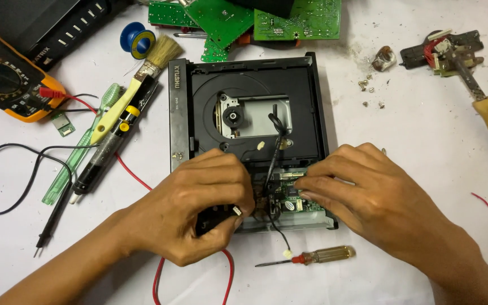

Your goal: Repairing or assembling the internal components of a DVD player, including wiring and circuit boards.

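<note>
Opened black disc player (249, 107) lying mid-table, left hand (199, 206) curling narrowly around a small black part (213, 217) at its near edge, right hand (362, 195) pressing closed fingertips (306, 183) onto the green circuit board (292, 197) inside, amber-handled screwdriver (312, 257) resting just below, paintbrush (136, 85) lying left.

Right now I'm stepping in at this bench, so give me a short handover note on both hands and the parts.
Left hand: grips a small black part with a white connector at the near edge of the open black disc player.
Right hand: fingertips on the small green circuit board inside.
Done: cover off, loose screws lie on the white table.
Left: board and black cable not yet freed.
Yellow-handled screwdriver lies nearby.
</note>
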